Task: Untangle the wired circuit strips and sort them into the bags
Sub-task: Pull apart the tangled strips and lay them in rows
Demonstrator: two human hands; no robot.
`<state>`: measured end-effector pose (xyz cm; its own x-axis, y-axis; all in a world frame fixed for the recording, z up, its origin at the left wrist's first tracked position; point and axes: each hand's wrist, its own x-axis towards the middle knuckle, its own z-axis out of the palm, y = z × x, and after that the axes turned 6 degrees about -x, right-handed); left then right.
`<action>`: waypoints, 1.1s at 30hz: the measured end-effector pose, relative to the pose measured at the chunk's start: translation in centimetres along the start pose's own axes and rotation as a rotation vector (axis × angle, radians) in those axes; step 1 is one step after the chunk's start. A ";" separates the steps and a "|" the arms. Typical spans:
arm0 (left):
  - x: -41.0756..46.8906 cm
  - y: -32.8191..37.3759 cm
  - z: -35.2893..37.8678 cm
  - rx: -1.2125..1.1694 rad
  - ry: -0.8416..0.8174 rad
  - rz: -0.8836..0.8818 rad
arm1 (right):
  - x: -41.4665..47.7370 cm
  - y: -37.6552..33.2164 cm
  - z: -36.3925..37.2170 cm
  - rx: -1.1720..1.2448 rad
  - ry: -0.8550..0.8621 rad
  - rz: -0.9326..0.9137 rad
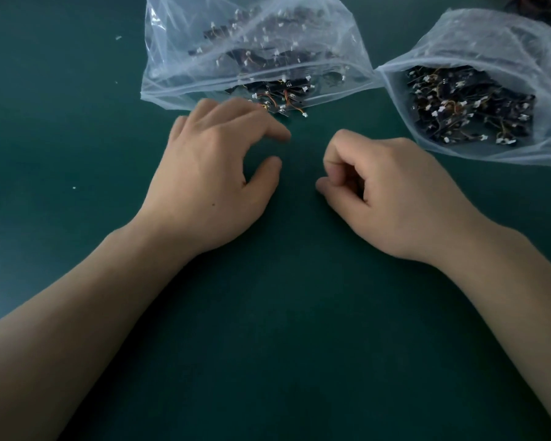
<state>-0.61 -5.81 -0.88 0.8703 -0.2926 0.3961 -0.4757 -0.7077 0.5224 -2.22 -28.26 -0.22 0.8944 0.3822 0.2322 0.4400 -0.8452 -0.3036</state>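
Two clear plastic bags lie at the far side of the green table. The left bag [178,90] holds several black circuit strips with white connectors and orange wires, and a few strips [283,103] stick out of its mouth. The right bag [395,100] gapes open and is filled with a dark tangle of strips [468,106]. My left hand [213,173] hovers just in front of the left bag's mouth, fingers spread and relaxed, holding nothing. My right hand [392,192] sits beside it with fingers curled in and thumb against them; I see nothing in it.
Green table surface [283,313] stretches toward me under both forearms. A dark heap with reddish wires [538,7] shows at the top right corner. Small white specks [74,187] lie on the left.
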 end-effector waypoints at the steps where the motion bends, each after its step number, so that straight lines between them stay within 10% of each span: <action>1: 0.1 -0.1 0.0 0.038 -0.001 -0.050 | 0.0 0.1 0.1 0.004 0.001 0.008; 17: 1.5 1.3 2.1 0.333 -0.152 -0.224 | 3.5 -0.1 2.0 -0.170 0.128 0.211; 33: 2.0 1.0 2.1 0.280 -0.133 -0.229 | 7.8 2.2 2.1 -0.079 -0.006 0.007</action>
<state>0.92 -8.48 -1.19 0.9676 -0.1744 0.1824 -0.2299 -0.9071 0.3526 5.87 -26.34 -1.00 0.8980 0.3780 0.2250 0.4261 -0.8746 -0.2314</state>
